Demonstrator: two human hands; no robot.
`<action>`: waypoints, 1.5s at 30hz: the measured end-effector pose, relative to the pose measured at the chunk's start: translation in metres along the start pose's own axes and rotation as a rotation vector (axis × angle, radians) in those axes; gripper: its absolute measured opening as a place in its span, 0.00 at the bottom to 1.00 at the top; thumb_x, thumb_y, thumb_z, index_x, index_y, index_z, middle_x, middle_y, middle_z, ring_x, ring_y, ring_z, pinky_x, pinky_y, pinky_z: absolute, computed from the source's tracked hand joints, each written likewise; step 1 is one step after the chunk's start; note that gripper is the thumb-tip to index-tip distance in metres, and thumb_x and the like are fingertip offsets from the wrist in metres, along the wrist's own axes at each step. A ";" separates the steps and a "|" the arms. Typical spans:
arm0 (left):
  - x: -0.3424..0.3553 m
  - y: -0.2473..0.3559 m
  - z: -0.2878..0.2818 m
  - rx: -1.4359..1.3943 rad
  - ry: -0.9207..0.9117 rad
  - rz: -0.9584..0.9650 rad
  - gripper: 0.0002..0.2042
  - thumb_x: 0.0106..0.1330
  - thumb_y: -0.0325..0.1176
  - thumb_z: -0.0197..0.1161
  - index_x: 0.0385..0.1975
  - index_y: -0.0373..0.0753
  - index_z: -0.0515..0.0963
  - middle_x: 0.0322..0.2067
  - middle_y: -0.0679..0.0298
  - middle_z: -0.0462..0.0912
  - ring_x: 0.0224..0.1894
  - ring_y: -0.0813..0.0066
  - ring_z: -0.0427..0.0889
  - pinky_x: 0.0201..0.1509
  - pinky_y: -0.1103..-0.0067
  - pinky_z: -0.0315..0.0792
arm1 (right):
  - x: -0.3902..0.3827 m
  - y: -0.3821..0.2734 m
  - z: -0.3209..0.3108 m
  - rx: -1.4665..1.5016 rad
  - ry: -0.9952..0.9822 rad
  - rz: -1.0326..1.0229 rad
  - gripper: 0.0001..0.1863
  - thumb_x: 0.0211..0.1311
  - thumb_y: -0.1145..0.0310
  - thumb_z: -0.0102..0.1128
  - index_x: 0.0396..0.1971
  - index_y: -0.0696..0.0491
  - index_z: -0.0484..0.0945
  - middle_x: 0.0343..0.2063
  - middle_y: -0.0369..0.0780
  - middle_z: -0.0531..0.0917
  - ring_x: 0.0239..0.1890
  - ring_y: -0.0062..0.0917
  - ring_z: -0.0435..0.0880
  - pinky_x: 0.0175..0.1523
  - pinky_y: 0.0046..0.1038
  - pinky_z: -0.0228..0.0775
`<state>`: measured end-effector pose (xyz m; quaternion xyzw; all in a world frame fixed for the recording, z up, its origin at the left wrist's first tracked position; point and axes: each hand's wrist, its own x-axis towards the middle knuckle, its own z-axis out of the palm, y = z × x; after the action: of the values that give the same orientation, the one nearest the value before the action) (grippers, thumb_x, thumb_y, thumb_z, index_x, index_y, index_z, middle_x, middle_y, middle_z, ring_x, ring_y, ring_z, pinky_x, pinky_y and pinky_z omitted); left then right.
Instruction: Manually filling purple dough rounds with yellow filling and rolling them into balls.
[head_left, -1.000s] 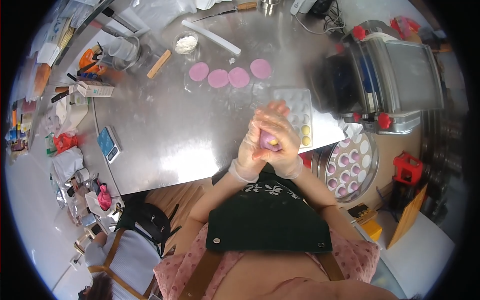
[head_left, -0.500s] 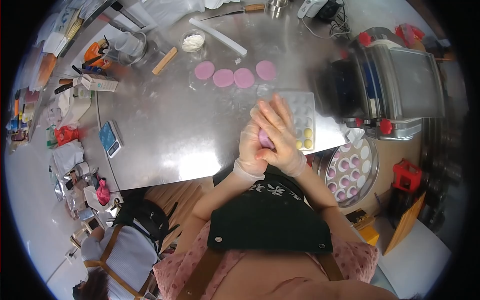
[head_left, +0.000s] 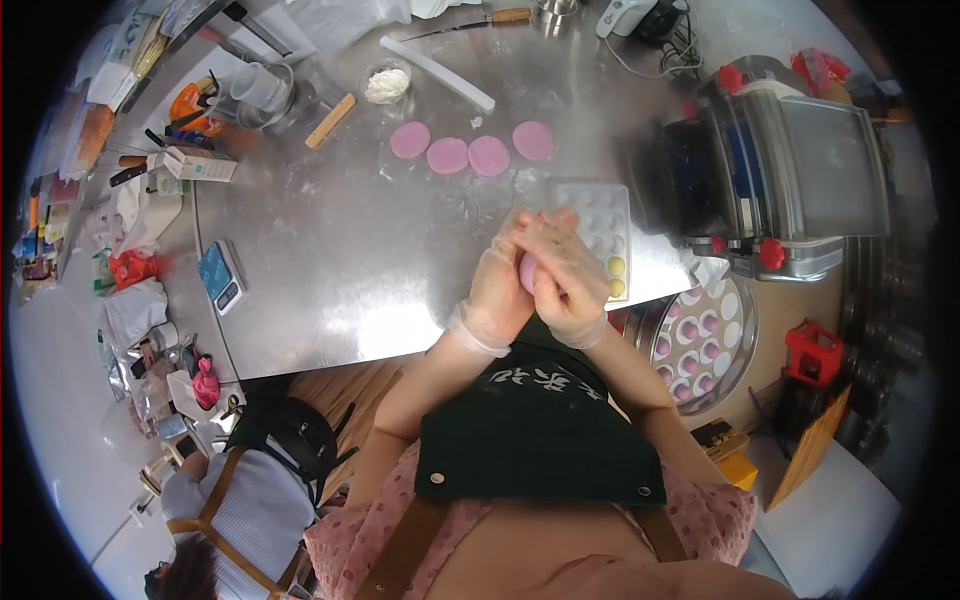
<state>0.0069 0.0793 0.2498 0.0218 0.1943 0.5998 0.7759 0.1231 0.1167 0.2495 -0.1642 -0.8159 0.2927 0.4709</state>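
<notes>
A pink dough ball [head_left: 528, 272] is cupped between my two hands, only a small part of it showing. My left hand [head_left: 494, 292], in a clear plastic glove, curls round it from the left. Across it from the right lies my right hand [head_left: 570, 272], also gloved, its fingers bent over the left and its thumb beside the dough. Just beyond them is a clear tray [head_left: 622, 225] of round hollows, with yellow balls [head_left: 616, 267] in its near right corner. Farther off, several flat pink dough discs [head_left: 489, 156] lie in a row on the steel table [head_left: 310, 235].
A white rolling rod [head_left: 437, 75] and a bowl of white powder [head_left: 387, 84] are at the back. At right stands a metal machine [head_left: 755, 170]; below it, a round pan [head_left: 752, 365] holds pink pieces on white papers. A scale [head_left: 220, 277] sits left; another person [head_left: 240, 510] is lower left.
My hands have come slightly nearer to me. The right fingers, stretched out before, are now bent over the left hand, with the dough still between the palms.
</notes>
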 end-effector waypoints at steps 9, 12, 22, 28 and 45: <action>-0.005 0.004 0.010 0.158 0.061 0.010 0.29 0.77 0.55 0.40 0.62 0.35 0.66 0.60 0.56 0.71 0.63 0.64 0.71 0.67 0.69 0.65 | 0.013 -0.018 -0.001 -0.106 0.117 0.189 0.20 0.57 0.73 0.64 0.50 0.64 0.79 0.52 0.51 0.82 0.58 0.45 0.80 0.66 0.46 0.66; -0.008 -0.023 0.015 0.128 0.083 0.322 0.26 0.79 0.52 0.37 0.57 0.36 0.70 0.61 0.57 0.72 0.64 0.67 0.69 0.70 0.69 0.62 | 0.007 -0.025 0.009 0.023 0.264 0.278 0.19 0.59 0.78 0.61 0.51 0.64 0.78 0.51 0.51 0.82 0.55 0.44 0.82 0.64 0.44 0.69; 0.001 0.001 -0.003 -0.145 -0.085 -0.137 0.30 0.77 0.53 0.35 0.63 0.33 0.64 0.65 0.54 0.67 0.68 0.60 0.65 0.72 0.66 0.59 | -0.003 -0.005 -0.005 -0.043 -0.131 0.126 0.46 0.59 0.37 0.59 0.64 0.63 0.67 0.64 0.53 0.70 0.70 0.50 0.62 0.71 0.43 0.55; -0.008 -0.014 0.021 0.100 0.066 0.270 0.34 0.76 0.58 0.31 0.68 0.35 0.61 0.68 0.53 0.64 0.73 0.58 0.56 0.77 0.64 0.47 | 0.002 -0.019 0.002 0.045 0.017 0.269 0.33 0.64 0.52 0.59 0.60 0.62 0.71 0.59 0.52 0.76 0.65 0.49 0.70 0.69 0.44 0.60; 0.005 -0.012 0.000 -0.092 0.215 0.133 0.26 0.77 0.51 0.38 0.60 0.34 0.68 0.60 0.55 0.72 0.64 0.60 0.69 0.71 0.65 0.61 | 0.006 -0.016 0.001 0.278 0.165 0.397 0.27 0.67 0.62 0.56 0.60 0.62 0.69 0.56 0.49 0.79 0.61 0.43 0.76 0.66 0.37 0.63</action>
<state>0.0189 0.0807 0.2452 -0.0654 0.2466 0.6570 0.7094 0.1199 0.1072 0.2630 -0.2781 -0.6783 0.4744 0.4874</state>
